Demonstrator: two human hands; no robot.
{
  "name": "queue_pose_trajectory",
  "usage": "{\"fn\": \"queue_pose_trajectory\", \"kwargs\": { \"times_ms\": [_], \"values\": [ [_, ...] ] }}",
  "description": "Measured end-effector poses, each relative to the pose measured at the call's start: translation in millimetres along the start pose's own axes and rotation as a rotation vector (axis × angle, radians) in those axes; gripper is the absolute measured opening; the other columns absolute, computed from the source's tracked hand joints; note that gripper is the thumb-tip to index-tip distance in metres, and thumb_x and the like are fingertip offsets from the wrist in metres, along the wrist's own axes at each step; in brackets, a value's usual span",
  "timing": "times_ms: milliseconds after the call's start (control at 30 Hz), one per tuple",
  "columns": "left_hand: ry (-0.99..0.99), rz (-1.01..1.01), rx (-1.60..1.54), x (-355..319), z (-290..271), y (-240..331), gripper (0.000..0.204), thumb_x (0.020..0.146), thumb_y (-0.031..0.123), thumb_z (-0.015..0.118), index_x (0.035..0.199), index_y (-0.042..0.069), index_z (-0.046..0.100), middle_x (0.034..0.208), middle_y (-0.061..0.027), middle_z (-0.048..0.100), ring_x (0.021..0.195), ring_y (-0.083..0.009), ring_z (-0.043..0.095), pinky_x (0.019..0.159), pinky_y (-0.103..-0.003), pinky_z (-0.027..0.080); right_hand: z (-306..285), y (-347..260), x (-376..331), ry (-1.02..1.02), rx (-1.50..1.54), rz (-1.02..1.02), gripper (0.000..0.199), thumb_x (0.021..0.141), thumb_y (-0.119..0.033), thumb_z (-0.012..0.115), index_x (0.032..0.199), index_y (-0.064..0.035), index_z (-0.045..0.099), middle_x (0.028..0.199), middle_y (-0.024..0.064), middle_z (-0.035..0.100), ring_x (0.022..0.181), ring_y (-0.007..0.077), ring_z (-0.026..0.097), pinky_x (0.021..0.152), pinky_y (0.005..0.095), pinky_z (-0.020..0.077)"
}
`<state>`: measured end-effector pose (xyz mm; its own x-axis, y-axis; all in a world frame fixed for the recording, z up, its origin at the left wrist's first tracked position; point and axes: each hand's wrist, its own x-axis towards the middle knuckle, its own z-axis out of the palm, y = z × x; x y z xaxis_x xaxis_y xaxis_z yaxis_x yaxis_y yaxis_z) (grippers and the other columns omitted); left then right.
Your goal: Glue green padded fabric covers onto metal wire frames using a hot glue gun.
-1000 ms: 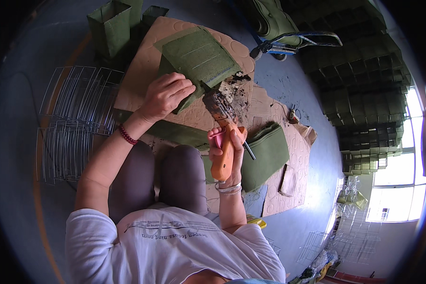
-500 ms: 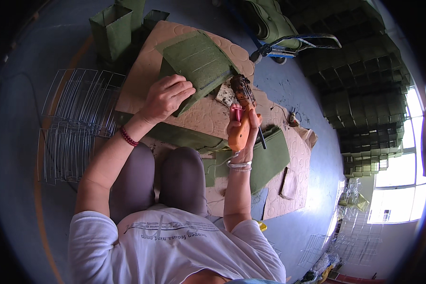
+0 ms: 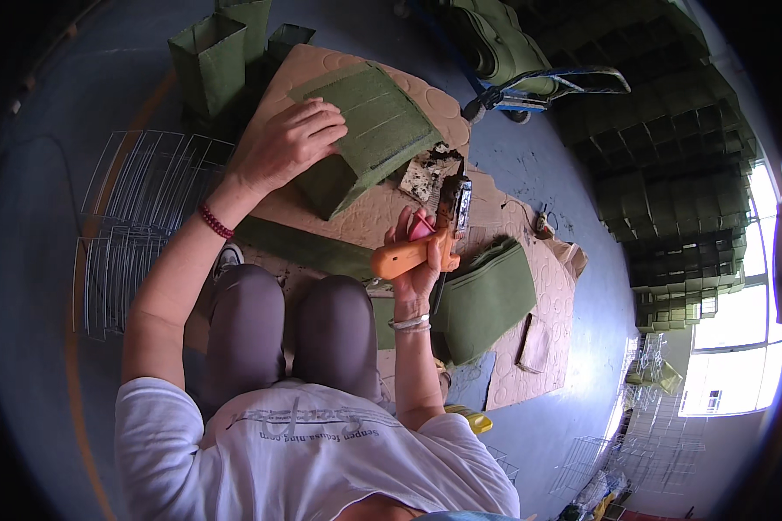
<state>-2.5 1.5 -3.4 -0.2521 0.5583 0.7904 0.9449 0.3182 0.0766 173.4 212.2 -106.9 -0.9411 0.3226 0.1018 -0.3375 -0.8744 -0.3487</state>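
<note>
A green felt box lies on its side on the cardboard, its top panel crossed by pale lines. My left hand is closed at the box's left edge, fingers curled; the fingertips are partly hidden against the felt. Below and right of the box, my right hand grips an orange glue gun by its handle. The gun's dark, crusted front end points away from me, apart from the box. A stack of green felt sheets lies beside my right hand.
Cardboard sheets cover the floor in front of me. Wire frames stand at the left, with upright green felt boxes behind. A blue trolley carries felt at the back. Many green boxes are stacked at the right.
My left hand has moved up and left along the box's edge. The glue gun has come away from the box's near corner, nearer to me, and turned in my right hand.
</note>
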Motion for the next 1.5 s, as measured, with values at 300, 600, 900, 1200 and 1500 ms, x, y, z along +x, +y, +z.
{"fn": "queue_pose_trajectory", "kwargs": {
  "times_ms": [300,600,900,1200,1500],
  "values": [
    [-0.025,-0.145,0.243,25,44,47,0.011,0.069,0.007,0.062,0.067,0.007,0.051,0.075,-0.0035,0.050,0.077,-0.0170,0.055,0.059,-0.027,0.052,-1,-15,9,0.004,-0.106,-0.036,0.035,0.085,-0.017,0.063,0.117,-0.0122,0.049,0.129,0.0070,0.050,0.128,0.0265,0.041,0.105,0.0497,0.0323],
    [-0.005,-0.148,-0.028,19,13,26,0.013,0.070,0.001,0.069,0.083,0.001,0.066,0.086,-0.0004,0.060,0.087,-0.0179,0.057,0.071,-0.029,0.051,17,-52,-26,-0.057,-0.583,-0.084,0.032,0.077,-0.010,0.064,0.106,-0.0036,0.052,0.118,0.0180,0.056,0.123,0.0340,0.045,0.105,0.0460,0.0357],
    [-0.308,-0.416,-0.302,27,-7,-1,0.017,0.082,0.002,0.059,0.098,0.000,0.064,0.090,-0.0133,0.066,0.084,-0.0287,0.063,0.074,-0.035,0.050,45,-16,-35,-0.110,-0.829,0.011,0.035,0.073,-0.010,0.060,0.105,0.0018,0.053,0.101,0.0160,0.059,0.105,0.0300,0.054,0.100,0.0454,0.0359],
    [-0.153,-0.483,-0.281,10,-17,-13,0.019,0.082,0.005,0.060,0.100,0.001,0.064,0.089,-0.0151,0.067,0.084,-0.0285,0.065,0.074,-0.035,0.050,61,9,-24,-0.173,-1.074,0.073,0.024,0.083,-0.009,0.061,0.106,-0.0019,0.057,0.101,0.0066,0.061,0.099,0.0166,0.055,0.087,0.0313,0.0418],
    [-0.075,-0.511,-0.309,1,-10,-11,0.019,0.083,0.007,0.060,0.101,0.005,0.066,0.084,-0.0129,0.066,0.079,-0.0260,0.063,0.071,-0.033,0.049,69,31,-17,-0.190,-1.134,0.011,0.017,0.085,-0.012,0.060,0.099,-0.0020,0.059,0.097,0.0045,0.060,0.094,0.0146,0.055,0.085,0.0301,0.0422]
  ]
}}
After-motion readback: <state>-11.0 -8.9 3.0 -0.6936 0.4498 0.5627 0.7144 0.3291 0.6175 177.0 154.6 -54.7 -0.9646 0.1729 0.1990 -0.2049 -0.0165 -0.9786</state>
